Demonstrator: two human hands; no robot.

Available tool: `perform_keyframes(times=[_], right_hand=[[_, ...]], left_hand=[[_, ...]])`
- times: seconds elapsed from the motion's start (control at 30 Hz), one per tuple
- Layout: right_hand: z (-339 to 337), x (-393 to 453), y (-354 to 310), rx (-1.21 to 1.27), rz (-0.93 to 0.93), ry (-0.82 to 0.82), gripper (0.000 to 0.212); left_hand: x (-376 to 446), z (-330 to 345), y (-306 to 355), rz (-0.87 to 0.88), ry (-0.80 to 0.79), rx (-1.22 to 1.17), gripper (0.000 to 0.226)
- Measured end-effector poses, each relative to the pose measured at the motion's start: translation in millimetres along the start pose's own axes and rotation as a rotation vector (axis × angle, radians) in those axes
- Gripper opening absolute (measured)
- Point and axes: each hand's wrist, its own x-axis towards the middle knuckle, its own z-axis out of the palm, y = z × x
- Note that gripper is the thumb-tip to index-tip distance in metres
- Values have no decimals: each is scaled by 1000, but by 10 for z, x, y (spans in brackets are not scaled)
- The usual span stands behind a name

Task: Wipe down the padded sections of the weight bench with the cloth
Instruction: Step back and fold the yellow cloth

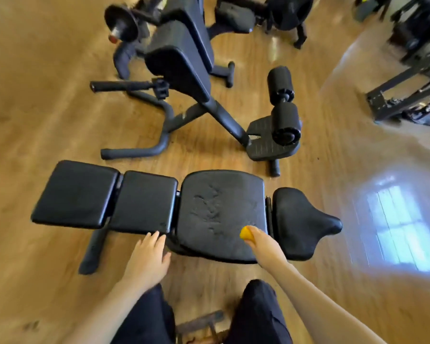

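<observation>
While right hand fingers clutch yellow cloth on bench pad, left hand fingers relaxed

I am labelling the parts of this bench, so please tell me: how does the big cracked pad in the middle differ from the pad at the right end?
The middle pad is a wide rounded rectangle; the right-end pad narrows to a nose like a saddle. The middle pad shows cracked, wrinkled marks on its surface, while the right-end pad looks smooth. The right hand holds the yellow cloth on the middle pad; nothing touches the right-end pad. Both are black and padded.
</observation>
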Motion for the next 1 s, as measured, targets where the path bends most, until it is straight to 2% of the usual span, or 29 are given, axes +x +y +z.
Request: perform_keyframes(times=[0.07,0.23,0.5,0.67,0.87,1.0], right_hand=[[-151,-194,-395,-58,-53,-14,32],[-274,-323,-1323,-149,-146,-61,48],[-114,-139,-2413,-93,-344,-198,35],[-59,93,-2854,-73,-363,-258,40],[95,283,-3224,-79,-327,-269,42],[261,390,-3552,-60,-277,-259,45]], left_hand=[[-320,-414,-256,-64,58,-60,55],[-801,-1064,-837,-211,110,-147,52],[-1149,-1307,-1477,-444,159,-341,53],[-1248,-1371,-1758,-638,209,-537,53],[-1132,-1493,-2164,-689,205,-605,53],[-922,-1678,-2626,-654,205,-603,52]])
